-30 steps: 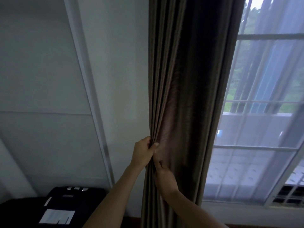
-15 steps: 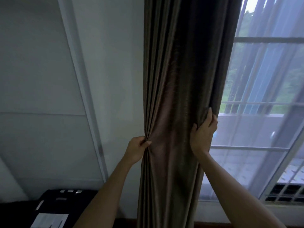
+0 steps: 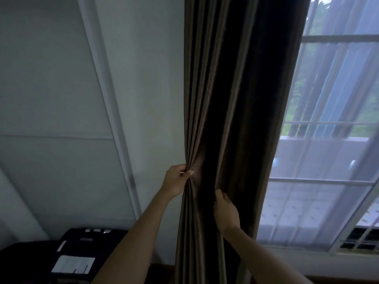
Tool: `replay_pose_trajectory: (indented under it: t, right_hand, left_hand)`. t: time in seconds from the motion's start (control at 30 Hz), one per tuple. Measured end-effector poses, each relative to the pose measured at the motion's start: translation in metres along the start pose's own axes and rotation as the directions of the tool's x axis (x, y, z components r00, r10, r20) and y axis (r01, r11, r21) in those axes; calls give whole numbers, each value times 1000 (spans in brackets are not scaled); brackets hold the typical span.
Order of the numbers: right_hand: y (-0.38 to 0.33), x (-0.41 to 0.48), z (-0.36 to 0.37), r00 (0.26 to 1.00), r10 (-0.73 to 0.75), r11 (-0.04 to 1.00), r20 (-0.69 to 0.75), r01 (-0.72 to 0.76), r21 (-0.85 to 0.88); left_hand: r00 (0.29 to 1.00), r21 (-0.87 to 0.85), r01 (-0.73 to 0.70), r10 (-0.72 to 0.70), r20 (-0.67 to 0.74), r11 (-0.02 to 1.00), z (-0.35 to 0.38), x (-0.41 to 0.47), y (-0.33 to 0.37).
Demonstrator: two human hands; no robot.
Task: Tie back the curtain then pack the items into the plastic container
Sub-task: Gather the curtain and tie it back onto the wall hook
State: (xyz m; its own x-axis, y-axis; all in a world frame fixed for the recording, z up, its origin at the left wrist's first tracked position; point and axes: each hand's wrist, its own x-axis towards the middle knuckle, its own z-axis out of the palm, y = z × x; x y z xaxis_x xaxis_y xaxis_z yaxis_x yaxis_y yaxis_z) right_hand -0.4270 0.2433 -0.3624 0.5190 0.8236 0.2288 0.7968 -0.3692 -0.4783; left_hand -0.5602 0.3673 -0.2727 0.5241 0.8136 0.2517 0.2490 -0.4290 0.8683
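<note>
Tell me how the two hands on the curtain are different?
The left hand sits higher, at the left edge of the brown curtain; the right hand is lower, on its front near the middle. The left hand pinches a bunch of folds in a closed fist; the right hand's fingers press into a fold, and how tightly they grip I cannot tell. Both are bare and both touch the same curtain.
</note>
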Motion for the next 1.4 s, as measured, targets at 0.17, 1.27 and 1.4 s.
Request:
replay_pose_trajectory:
  t: [0.17,1.27,1.4]
  right_hand:
    - [-26,0,6,992,-86,993,90,93,-75]
    - [3,56,-138,686,-5,989,-727,113,100]
    - [21,62,-144,751,119,953,-650,97,287]
  left_hand:
    - [1000,7,-13,13,4,1000,0,-1,2]
    - [999,-74,39,-39,5,997,11,-9,-10]
    - [960,-255,235,-182,213,938,5,-7,1]
